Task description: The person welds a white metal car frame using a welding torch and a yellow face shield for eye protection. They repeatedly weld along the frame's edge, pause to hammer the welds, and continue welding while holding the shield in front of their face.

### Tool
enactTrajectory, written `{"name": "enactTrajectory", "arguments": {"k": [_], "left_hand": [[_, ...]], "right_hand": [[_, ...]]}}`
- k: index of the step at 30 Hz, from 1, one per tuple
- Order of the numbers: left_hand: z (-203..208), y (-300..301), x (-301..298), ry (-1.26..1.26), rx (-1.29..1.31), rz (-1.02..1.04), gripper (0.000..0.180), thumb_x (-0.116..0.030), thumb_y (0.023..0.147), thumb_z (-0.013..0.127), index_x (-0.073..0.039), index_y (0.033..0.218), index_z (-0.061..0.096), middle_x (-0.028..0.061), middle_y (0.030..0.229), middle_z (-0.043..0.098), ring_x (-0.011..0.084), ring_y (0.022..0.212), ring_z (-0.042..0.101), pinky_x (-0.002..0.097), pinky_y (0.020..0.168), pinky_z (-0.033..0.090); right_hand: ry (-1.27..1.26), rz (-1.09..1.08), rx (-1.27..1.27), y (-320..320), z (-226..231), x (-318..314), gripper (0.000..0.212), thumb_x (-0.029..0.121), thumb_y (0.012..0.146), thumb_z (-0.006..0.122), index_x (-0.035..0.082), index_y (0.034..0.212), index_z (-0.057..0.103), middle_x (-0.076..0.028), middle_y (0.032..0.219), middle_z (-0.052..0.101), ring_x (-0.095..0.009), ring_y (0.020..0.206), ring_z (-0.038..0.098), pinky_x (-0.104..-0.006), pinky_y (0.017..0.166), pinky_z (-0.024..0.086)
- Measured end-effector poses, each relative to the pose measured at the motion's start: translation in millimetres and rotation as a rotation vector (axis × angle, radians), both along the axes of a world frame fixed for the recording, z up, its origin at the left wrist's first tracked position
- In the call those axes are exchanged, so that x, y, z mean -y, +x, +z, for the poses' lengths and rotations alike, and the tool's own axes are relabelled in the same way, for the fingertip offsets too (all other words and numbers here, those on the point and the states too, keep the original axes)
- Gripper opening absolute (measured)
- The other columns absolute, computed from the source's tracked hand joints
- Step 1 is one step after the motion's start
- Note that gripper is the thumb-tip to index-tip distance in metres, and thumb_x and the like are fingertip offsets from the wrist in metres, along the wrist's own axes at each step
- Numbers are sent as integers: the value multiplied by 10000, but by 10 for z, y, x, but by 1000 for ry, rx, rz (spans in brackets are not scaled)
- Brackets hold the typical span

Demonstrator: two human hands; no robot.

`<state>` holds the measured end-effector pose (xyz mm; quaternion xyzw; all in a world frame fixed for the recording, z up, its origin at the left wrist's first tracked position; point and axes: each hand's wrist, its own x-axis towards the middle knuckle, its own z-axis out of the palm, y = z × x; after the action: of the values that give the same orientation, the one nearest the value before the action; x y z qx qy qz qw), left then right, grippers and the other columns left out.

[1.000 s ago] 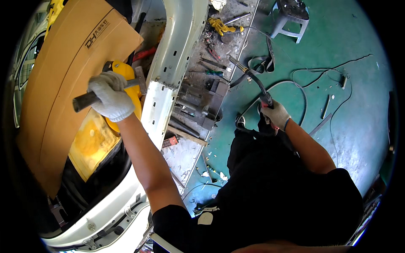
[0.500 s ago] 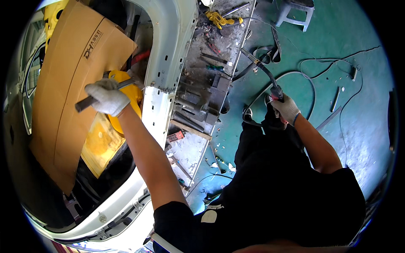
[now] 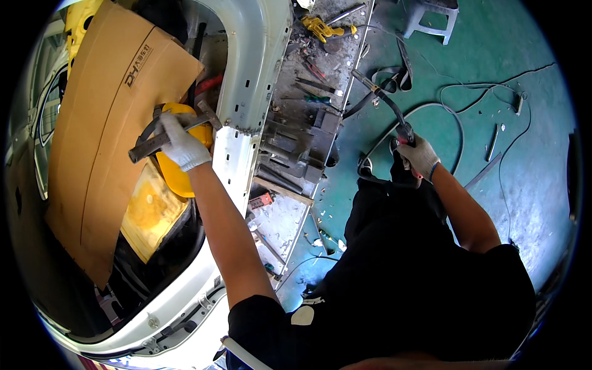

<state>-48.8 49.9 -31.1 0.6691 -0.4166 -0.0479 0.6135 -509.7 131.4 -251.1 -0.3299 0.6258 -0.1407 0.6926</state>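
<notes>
My left hand, in a whitish work glove, is closed around a hammer. The steel head of the hammer lies close to the weld spots on the white car body frame. Below that hand is a yellow curved shell with a dark band, partly covered by the glove; I cannot make out whether the fingers touch it. My right hand, also gloved, grips a welding torch by its red and black handle. The neck of the torch points away from me, and its cable loops below the hand.
A large cardboard sheet covers much of the car opening, beside a yellow-stained pad. On the metal bench lie a yellow power tool, pliers and metal pieces. Cables coil on the green floor near a grey stool.
My left hand has shifted right and a little nearer, and the hammer head now shows beside the car frame. My right hand with the torch has barely moved.
</notes>
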Motion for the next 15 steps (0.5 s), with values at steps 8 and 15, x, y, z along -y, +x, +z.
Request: {"name": "enactTrajectory", "arguments": {"k": [8,15], "left_hand": [[346,-67,-955,221,-532,-381,549,-634,1028,587,-124,829,557,-14,617,396,138,565,404,330,595,433],[-367,-344,-1895,957,-1153,-539,277,-237,1007,623,-24,1180,592,51,788,615,185,704,591,351,667,496]], "right_hand": [[-23,-2,-23,166,39,-277,365,154,912,670,-11,1224,573,-31,745,577,-133,581,571,-313,538,517],[-36,-79,-12,476,16,-602,486,169,922,678,-9,1360,564,-24,749,582,-130,593,580,-306,548,516]]}}
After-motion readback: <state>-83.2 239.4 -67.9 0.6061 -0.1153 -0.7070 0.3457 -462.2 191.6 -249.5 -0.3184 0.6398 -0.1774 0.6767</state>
